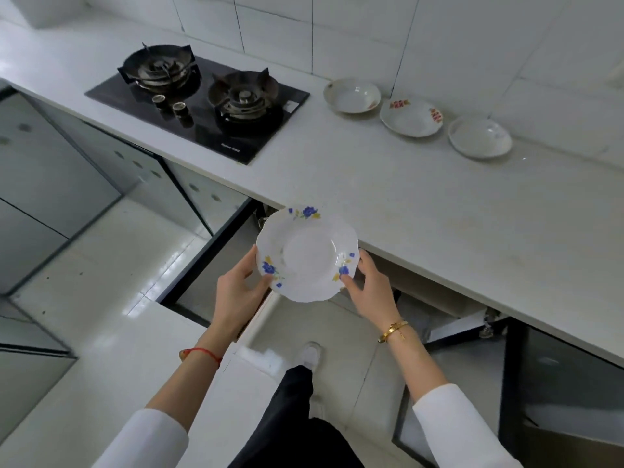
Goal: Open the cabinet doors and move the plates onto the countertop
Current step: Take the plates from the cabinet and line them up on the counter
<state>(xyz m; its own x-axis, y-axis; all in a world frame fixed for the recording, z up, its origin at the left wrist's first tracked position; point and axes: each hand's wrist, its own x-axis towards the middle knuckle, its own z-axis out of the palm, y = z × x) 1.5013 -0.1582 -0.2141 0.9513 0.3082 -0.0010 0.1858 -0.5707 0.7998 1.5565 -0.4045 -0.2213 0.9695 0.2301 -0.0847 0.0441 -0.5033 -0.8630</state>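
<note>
A single wide-angle view from a camera worn on the person's head looks forward and steeply down over a kitchen corner. The white tabletop runs from far left to near right, with the gas hob at far left and the tiled wall beyond. The floor fills the near left. Both forearms reach in close from the bottom edge; straight lines bow towards the borders.
</note>
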